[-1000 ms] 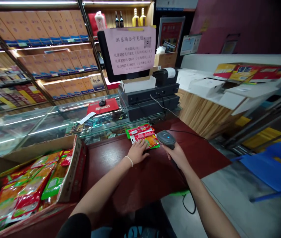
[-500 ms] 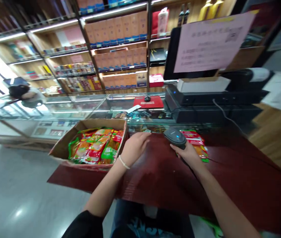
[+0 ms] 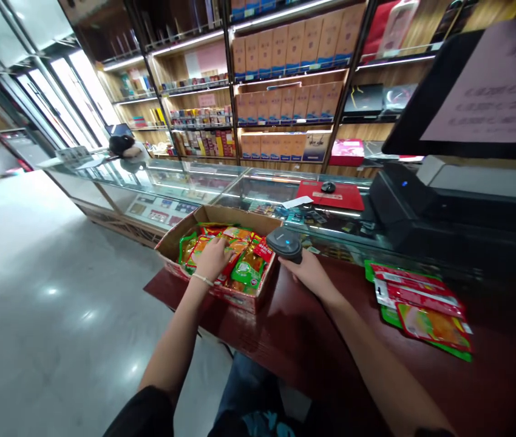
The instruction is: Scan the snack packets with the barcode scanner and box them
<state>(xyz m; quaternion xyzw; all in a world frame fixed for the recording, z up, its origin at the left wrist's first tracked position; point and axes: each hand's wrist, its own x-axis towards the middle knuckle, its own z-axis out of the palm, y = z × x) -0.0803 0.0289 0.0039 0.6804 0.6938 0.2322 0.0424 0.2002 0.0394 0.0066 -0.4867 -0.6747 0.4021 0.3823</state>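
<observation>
My left hand point(image 3: 213, 261) is over the open cardboard box point(image 3: 258, 302), its fingers on the top snack packets and its thumb apart from them. Whether it pinches a packet is hard to see. Shiny red, green and orange snack packets point(image 3: 245, 267) fill the box. Just right of the box, my right hand point(image 3: 310, 274) grips a black barcode scanner point(image 3: 284, 244) with a lit blue light, its head near the box's right rim. Further right, a small stack of snack packets point(image 3: 424, 306) lies on the dark red tabletop point(image 3: 331, 364).
Behind the tabletop runs a glass display counter point(image 3: 235, 194) with a red mat point(image 3: 349, 195) and a mouse point(image 3: 328, 187) on it. A monitor point(image 3: 410, 130) with a pink paper stands at right, above black equipment point(image 3: 403, 206). A person point(image 3: 130, 152) sits far left.
My left hand has moved left into the box and onto the packets. My right hand has brought the scanner left, away from the stack, to the box's edge. The view has turned left.
</observation>
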